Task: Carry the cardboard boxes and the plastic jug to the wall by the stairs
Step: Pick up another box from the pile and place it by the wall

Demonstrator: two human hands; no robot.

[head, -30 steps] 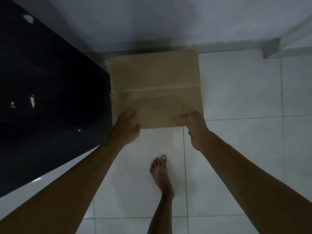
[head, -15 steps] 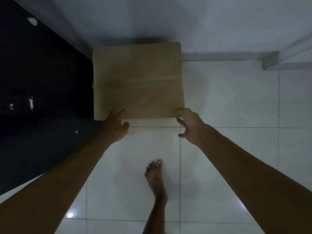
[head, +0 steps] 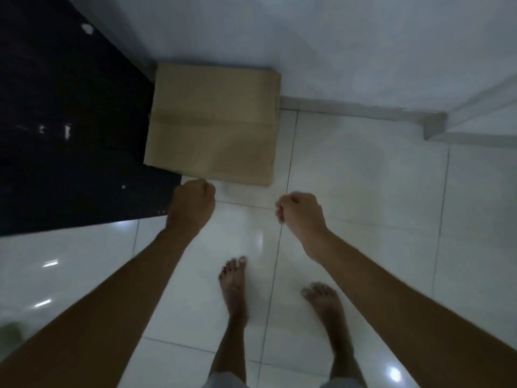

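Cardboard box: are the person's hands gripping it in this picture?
No: the cardboard box sits on the floor against the wall, with both the left hand and right hand curled and clear of it.

I have let go of the flat brown cardboard box (head: 212,124), now lying against the white wall, and drawn my left hand (head: 191,204) and right hand (head: 300,212) back, fingers curled and empty.

Left hand (head: 191,204), right hand (head: 300,212): fingers curled under, hidden from view. Cardboard box (head: 214,124): far edge blurred against wall. Dark panel (head: 61,130): cut off at left edge.
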